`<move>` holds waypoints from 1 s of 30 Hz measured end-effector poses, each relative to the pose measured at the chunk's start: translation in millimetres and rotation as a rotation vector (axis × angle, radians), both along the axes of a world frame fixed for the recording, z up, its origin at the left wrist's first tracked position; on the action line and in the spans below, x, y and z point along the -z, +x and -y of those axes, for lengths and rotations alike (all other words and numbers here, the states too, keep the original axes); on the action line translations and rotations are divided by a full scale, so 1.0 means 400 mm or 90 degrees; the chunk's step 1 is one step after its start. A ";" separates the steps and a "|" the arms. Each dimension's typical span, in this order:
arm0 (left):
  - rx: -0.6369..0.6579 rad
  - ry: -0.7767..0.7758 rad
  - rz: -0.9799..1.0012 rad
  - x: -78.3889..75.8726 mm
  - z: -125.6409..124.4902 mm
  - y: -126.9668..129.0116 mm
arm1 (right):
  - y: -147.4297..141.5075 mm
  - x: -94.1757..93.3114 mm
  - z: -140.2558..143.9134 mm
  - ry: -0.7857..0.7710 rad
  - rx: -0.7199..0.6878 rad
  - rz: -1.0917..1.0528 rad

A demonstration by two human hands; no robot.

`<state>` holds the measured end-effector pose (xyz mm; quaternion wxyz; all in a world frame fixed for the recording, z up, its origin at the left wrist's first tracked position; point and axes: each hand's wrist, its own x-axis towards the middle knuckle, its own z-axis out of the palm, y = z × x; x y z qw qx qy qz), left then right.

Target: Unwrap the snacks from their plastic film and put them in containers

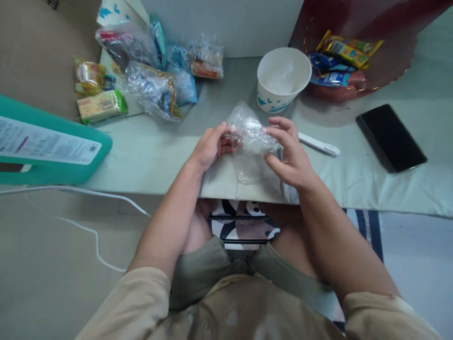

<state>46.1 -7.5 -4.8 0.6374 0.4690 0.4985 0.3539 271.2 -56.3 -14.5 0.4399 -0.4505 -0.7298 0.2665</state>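
Observation:
Over the table's front edge, a crinkled clear plastic bag (249,139) hangs between my two hands. My left hand (211,145) pinches its left side, fingers curled in behind the film. On the right side, my right hand (288,153) holds the bag between a bent thumb and curved fingers. Something whitish shows through the plastic, too blurred to name. Just beyond the bag stands a white paper cup (283,80) with a blue print near its base. Beside my right hand lies a slim white stick-like tool (320,145), partly hidden by the hand.
Several wrapped snacks (152,89) lie at the back left, near a large green bottle (88,153). A reddish gold-rimmed bowl (385,85) with snack packets sits at the back right. A black phone (392,138) rests on the right. White cable (99,192) runs at left.

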 end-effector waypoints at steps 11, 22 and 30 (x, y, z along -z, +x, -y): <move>-0.056 0.146 0.027 0.015 0.016 0.000 | -0.006 -0.037 0.040 -0.022 0.132 0.053; -0.126 0.097 0.045 0.018 0.006 0.040 | 0.032 0.067 -0.016 -0.104 0.182 -0.153; -0.057 0.123 0.065 0.012 0.023 0.048 | 0.025 0.045 -0.010 -0.106 0.144 -0.092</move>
